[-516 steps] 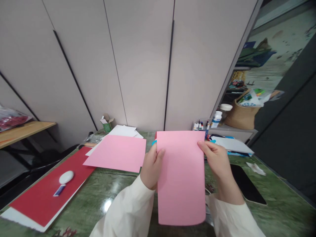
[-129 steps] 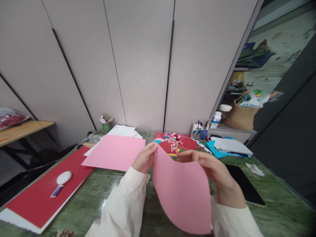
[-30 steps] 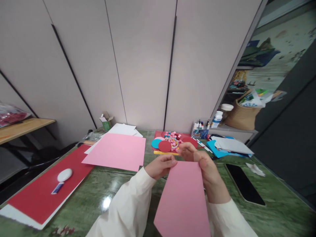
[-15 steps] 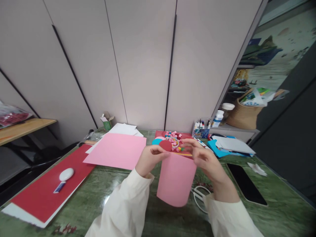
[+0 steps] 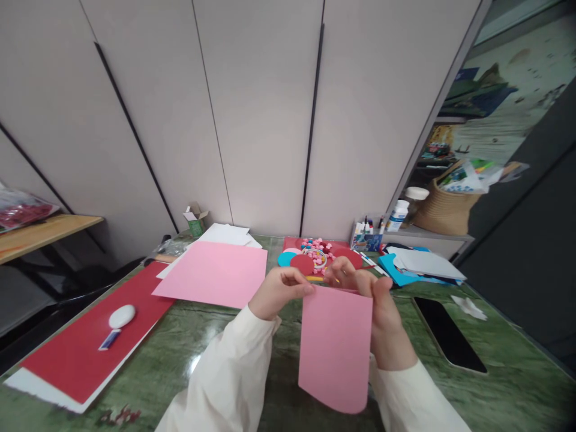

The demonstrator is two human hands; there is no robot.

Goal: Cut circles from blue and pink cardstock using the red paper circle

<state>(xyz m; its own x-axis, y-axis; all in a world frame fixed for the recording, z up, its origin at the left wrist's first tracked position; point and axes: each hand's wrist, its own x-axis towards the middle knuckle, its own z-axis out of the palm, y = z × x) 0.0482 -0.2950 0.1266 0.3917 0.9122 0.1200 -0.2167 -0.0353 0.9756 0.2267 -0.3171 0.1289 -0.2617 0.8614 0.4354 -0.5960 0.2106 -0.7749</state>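
Note:
Between my hands hangs a sheet of pink paper, upright and slightly bowed, its lower edge curved. My left hand pinches its top left corner between thumb and fingers. At the top right corner is my right hand, with the thumb by the right edge and the fingers bent behind the top; part of its grip is hidden by the sheet. Just beyond my hands lie a red paper circle, a blue paper circle and several small pink beads or ornaments.
A larger pink sheet lies left over white papers. Red card at the far left carries a white oval object. On the right are a phone, blue and white papers and a pen box. Cabinet doors stand behind the table.
The pink sheet has shifted right and down, and now looks flatter and larger. My right hand has turned, its thumb rising at the sheet's edge. My left hand still pinches the corner.

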